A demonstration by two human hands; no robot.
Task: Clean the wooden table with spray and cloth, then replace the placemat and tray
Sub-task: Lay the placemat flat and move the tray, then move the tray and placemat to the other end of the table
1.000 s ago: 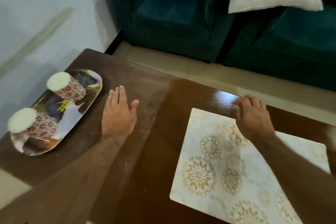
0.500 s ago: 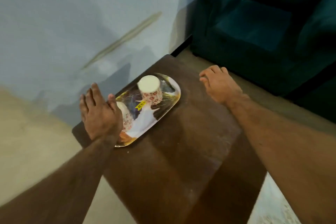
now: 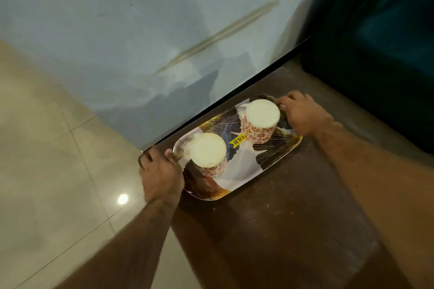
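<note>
The tray [image 3: 256, 159] lay at the far left corner of the wooden table [image 3: 281, 230], close to the wall-side edge. Its long axis ran diagonally, from near-left to far-right, so each short end pointed toward one hand.

The left hand [image 3: 159, 175] was at the near-left short end, fingers curled over the rim and grasping it; the fingertips were hidden beyond the tray edge. The right hand [image 3: 298, 112] was at the far-right short end, fingers wrapped round that rim in the same way. Both hands were therefore in contact with the tray, one per end, with neither nearer than the other to its load.

Two floral cups [image 3: 258, 122] stood upside down on the tray, one toward each end, in line with the long axis. A yellow price sticker [image 3: 237, 140] sat between them.

Judgement: the grip suited a level two-handed lift. With the cups loose, any tilt along the long axis would likely let them slide. The table surface showed pale dusty specks. The placemat was not in view.
</note>
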